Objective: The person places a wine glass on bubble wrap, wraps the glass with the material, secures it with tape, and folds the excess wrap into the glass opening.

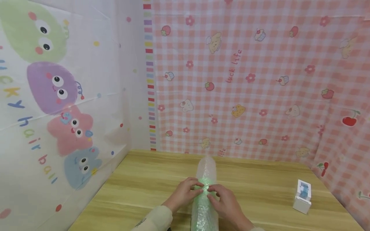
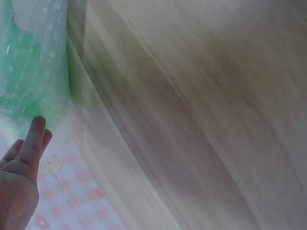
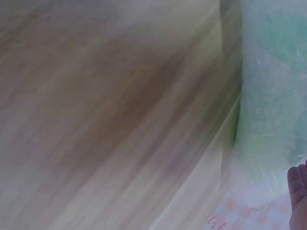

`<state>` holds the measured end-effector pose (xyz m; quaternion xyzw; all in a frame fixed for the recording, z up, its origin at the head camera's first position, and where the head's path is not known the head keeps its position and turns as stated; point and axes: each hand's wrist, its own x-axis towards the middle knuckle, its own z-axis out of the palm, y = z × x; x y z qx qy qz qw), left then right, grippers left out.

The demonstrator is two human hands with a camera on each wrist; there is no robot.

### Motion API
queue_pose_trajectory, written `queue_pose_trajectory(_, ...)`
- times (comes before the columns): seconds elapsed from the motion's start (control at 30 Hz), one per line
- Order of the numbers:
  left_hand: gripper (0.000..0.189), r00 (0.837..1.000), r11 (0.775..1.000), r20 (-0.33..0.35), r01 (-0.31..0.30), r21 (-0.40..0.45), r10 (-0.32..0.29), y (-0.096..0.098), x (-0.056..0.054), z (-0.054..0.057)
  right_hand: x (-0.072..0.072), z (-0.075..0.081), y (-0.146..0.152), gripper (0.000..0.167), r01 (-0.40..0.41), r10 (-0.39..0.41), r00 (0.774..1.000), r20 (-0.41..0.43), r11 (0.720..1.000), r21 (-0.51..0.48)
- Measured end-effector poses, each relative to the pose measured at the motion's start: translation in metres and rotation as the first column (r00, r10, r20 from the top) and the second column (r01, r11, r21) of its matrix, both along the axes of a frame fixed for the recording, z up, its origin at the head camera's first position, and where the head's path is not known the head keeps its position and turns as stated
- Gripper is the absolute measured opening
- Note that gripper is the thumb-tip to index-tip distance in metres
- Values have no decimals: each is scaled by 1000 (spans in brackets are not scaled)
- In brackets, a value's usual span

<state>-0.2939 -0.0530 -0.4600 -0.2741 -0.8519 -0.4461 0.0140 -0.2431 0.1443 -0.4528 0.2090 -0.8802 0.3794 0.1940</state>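
Observation:
A long roll wrapped in clear bubble wrap point(image 1: 206, 210), with something green showing through it, lies lengthwise on the table. My left hand point(image 1: 185, 192) reaches it from the left, fingertips on its upper side. In the left wrist view, the index finger of that hand point(image 2: 26, 165) is fairly straight and meets the green bubble-wrapped roll point(image 2: 33, 72). From the right, my right hand point(image 1: 226, 202) touches the top with bent fingers and thumb. Whether it pinches the wrap is unclear. Only its fingers point(image 3: 296, 187) show beside the roll point(image 3: 273, 96) in the right wrist view.
A small white box point(image 1: 302, 204) with a blue item in its top stands on the wooden table point(image 1: 260, 189) at the right. Pink checked cloth point(image 1: 231, 96) hangs behind the table, and a white cartoon-printed sheet point(image 1: 107, 80) hangs on the left.

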Motion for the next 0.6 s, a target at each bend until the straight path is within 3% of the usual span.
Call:
queue_pose_trajectory(0.27, 21, 1000, 1000, 5, -3, -18, 3, 2, 1, 1, 5, 0, 26, 15, 94, -89, 992, 89, 994, -52)
queue_pose_trajectory(0.47, 21, 1000, 1000, 8, 5, -12, -5, 3, 1, 1, 5, 5, 59, 19, 186, -177, 967, 181, 982, -32)
queue_pose_trajectory(0.6, 21, 1000, 1000, 15, 4, -1, -4, 2, 1, 0, 4, 9, 81, 27, 226, -223, 954, 198, 974, 8)
